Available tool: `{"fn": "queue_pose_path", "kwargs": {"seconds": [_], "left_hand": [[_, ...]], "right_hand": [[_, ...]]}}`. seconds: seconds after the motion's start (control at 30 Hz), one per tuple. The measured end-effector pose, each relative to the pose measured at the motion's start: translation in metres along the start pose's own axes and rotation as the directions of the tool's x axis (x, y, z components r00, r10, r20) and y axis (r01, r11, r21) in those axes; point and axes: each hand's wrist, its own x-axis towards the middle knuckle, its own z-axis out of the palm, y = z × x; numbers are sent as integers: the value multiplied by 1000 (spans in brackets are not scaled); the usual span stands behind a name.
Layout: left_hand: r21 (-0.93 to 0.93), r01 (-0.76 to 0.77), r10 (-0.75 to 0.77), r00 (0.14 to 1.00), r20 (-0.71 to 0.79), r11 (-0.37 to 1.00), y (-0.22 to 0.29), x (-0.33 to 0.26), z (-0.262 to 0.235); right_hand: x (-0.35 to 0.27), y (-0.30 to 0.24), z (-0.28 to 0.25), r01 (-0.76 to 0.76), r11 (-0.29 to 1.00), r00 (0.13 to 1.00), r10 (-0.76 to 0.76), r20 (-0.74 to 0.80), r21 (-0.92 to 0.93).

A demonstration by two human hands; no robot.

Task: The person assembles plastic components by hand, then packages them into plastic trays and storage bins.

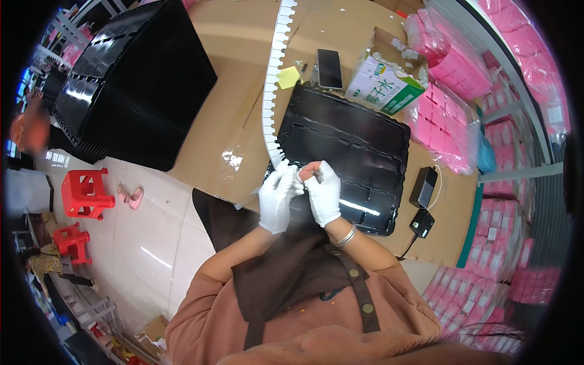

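My left hand [277, 199] and my right hand [323, 193] meet over the near-left part of a black plastic tray [371, 161] with shallow rectangular compartments. Both wear white gloves; bare fingertips show on the right one. Their fingers are pinched together close to each other, and whatever lies between them is too small to make out. A long white strip with a toothed edge [268, 115] curves down the table along the tray's left side. Its near end reaches the fingertips of my left hand, where the glove hides whether it is held.
A tall stack of black trays [140, 91] stands at the left. Beyond the tray lie a phone [330, 69], yellow sticky notes [288, 77] and an open carton [386, 79] with paper scraps. Wrapped pink trays [444, 125], a black power bank [424, 187] and a small cabled device [421, 223] sit right.
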Motion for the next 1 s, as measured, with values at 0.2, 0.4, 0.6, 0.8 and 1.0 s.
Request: {"fn": "queue_pose_path", "kwargs": {"seconds": [0.2,0.4,0.6,0.8,1.0], "left_hand": [[-104,175,-172,984,36,979,6,16,-5],[-202,117,-116,993,13,972,6,28,-1],[-156,-19,2,994,-105,988,25,36,-34],[-127,-21,3,989,-147,992,18,35,-30],[-52,-71,65,992,-109,996,17,31,-22]], "right_hand": [[-5,2,-5,7,1000,998,-6,-55,18],[-20,-28,-44,261,934,938,-305,-165,-242],[-38,-11,-197,-30,657,971,-159,-178,-753],[-52,8,-191,61,136,919,-395,2,-989],[-55,10,-190,56,97,936,-353,18,-994]]}}
